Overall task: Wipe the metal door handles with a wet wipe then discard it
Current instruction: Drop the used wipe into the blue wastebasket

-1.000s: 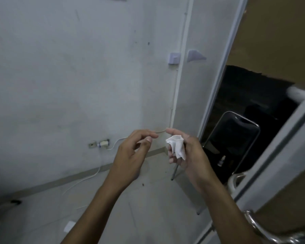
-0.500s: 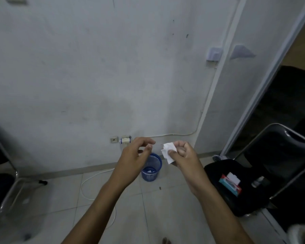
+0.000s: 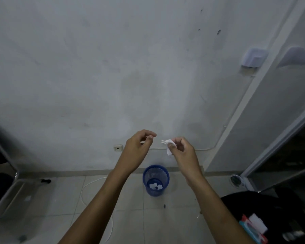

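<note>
Wall point(image 3: 95, 67): grey-white plaster, scuffed, few dark specks upper R. Low socket point(image 3: 118, 148) w/ white cable point(image 3: 88, 189) looping onto floor. Floor point(image 3: 130, 226): pale tiles, grey skirting. White wall box point(image 3: 253, 58) beside corner trunking. Metal chair frame point(image 3: 5, 196) at L edge. Door frame point(image 3: 278, 143) at R. Light dim, flat.

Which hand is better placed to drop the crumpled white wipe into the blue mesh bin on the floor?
The right hand: it already pinches the crumpled white wipe, with the blue mesh bin on the floor just below it. The left hand holds nothing.
</note>
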### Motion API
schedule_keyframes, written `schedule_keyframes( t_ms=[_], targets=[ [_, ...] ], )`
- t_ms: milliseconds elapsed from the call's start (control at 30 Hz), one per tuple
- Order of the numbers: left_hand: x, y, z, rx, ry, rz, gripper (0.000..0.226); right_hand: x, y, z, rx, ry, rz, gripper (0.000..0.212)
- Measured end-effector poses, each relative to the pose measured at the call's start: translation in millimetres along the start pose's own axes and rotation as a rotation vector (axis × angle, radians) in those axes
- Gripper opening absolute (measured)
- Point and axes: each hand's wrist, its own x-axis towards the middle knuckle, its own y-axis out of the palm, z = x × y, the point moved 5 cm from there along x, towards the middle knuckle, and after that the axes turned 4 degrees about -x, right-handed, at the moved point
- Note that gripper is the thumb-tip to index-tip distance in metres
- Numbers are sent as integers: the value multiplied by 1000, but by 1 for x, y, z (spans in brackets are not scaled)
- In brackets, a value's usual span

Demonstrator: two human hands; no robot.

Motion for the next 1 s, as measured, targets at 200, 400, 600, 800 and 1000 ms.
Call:
schedule_keyframes(
  t_ms=[200, 400, 600, 800, 1000],
  targets=[
    [47, 3, 32, 20, -55, -44, 19, 65, -6, -16, -19, -6, -17, 10],
    [74, 21, 50, 41, -87, -33, 18, 98, -1, -39, -2, 41, -24, 4],
    [84, 35, 84, 65, -134, -7, 18, 127, 17, -68, 9, 123, 27, 15],
    [115, 53, 133, 66, -138, -16, 18, 157, 40, -109, -62, 122, 38, 13],
    [141, 95, 234, 79, -128, 31, 16, 189, 90, -192, -162, 137, 29, 8]
  ],
)
